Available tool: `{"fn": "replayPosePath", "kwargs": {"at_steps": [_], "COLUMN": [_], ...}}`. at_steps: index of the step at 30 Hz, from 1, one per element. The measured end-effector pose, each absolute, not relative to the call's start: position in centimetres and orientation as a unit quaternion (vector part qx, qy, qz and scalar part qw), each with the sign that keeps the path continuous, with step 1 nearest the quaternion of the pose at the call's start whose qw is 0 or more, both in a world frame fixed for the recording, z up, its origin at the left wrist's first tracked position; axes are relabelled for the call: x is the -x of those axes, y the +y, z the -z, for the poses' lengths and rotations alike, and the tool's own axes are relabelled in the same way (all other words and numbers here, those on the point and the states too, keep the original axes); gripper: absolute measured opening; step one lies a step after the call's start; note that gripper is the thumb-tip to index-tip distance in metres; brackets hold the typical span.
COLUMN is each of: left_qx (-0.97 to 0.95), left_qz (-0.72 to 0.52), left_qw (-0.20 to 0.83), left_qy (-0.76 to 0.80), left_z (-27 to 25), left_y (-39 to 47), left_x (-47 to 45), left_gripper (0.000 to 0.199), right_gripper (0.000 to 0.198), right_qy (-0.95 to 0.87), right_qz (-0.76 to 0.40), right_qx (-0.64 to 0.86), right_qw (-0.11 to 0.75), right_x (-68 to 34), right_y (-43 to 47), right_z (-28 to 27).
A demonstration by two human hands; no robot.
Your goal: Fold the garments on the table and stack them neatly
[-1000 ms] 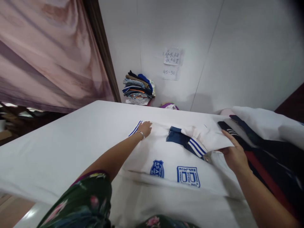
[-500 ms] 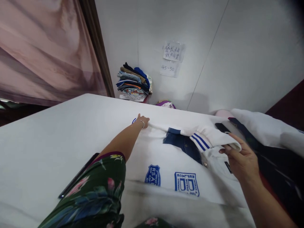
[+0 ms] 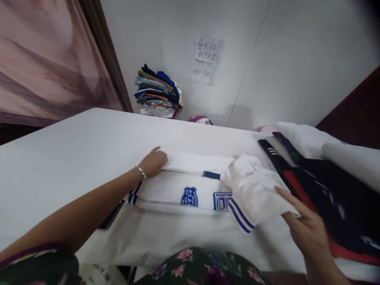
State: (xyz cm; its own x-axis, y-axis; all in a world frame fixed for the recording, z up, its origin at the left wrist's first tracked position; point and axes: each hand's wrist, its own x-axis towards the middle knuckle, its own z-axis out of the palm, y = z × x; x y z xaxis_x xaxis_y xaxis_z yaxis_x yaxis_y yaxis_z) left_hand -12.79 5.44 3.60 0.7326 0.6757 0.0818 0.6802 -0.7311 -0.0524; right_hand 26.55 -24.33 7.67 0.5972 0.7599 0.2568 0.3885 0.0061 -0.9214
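Note:
A white jacket (image 3: 178,186) with blue prints and blue-striped ribbed trim lies partly folded on the white table (image 3: 74,158). Its far edge is turned over toward me, leaving a strip of dark blue cloth (image 3: 211,175) showing. My left hand (image 3: 154,161) grips the folded edge at the jacket's far left, its fingertips partly hidden. At the right end, my right hand (image 3: 308,225) pinches a bunched white part of the jacket between thumb and fingers. A striped band there hangs over one of the prints.
Dark and red garments (image 3: 320,198) lie along the right side, with white cloth (image 3: 308,138) behind them. A stack of folded clothes (image 3: 158,93) stands by the wall beyond the table. A dark flat object like a phone (image 3: 111,215) lies beneath my left forearm.
My left hand has come nearer and left with the jacket's far edge, covering most of the dark blue cloth. My right hand has brought the bunched part and its striped band nearer to me.

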Motion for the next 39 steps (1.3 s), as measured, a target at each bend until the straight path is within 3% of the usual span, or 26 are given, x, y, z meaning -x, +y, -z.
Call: {"fn": "replayPosePath", "kwargs": {"at_steps": [4, 10, 12, 16, 18, 21, 24, 27, 32, 39], "left_qx": [0.917, 0.899, 0.901, 0.901, 0.901, 0.898, 0.891, 0.886, 0.88, 0.868], "left_qz": [0.0, 0.016, 0.016, 0.035, 0.044, 0.067, 0.078, 0.066, 0.04, 0.0], "left_qw": [0.042, 0.076, 0.047, 0.021, 0.023, 0.03, 0.047, 0.057, 0.057, 0.078], "left_qy": [-0.397, -0.43, -0.432, -0.433, -0.432, -0.433, -0.444, -0.455, -0.471, -0.49], "left_z": [-2.1, -2.6, -2.2, -1.1, -0.8, -0.5, -0.2, 0.0, -0.3, -0.5], "left_y": [3.4, 3.2, 3.1, 3.1, 3.3, 3.6, 3.8, 4.0, 4.1, 4.3], "left_x": [13.3, 13.3, 13.5, 13.9, 14.0, 14.1, 14.0, 13.8, 13.6, 13.5], "left_gripper": [0.016, 0.025, 0.032, 0.048, 0.048, 0.048, 0.049, 0.049, 0.048, 0.048], "right_gripper": [0.03, 0.031, 0.039, 0.068, 0.072, 0.063, 0.053, 0.042, 0.022, 0.031], "right_qy": [-0.533, -0.537, -0.545, -0.587, -0.579, -0.526, -0.462, -0.408, -0.375, -0.32], "right_qz": [-0.176, -0.146, -0.223, -0.413, -0.468, -0.467, -0.325, -0.216, -0.214, -0.218], "right_qx": [0.676, 0.632, 0.637, 0.616, 0.597, 0.589, 0.643, 0.748, 0.779, 0.749], "right_qw": [0.478, 0.54, 0.497, 0.324, 0.3, 0.399, 0.517, 0.477, 0.454, 0.538], "right_x": [-25.7, -24.1, -23.8, -24.2, -25.0, -26.8, -29.1, -30.9, -32.0, -32.7], "right_y": [-25.9, -27.3, -27.2, -26.8, -26.4, -24.2, -19.5, -13.7, -9.1, -16.4], "right_z": [-6.6, -7.6, -7.2, -6.1, -6.2, -6.8, -6.8, -5.1, -2.1, 0.1]}}
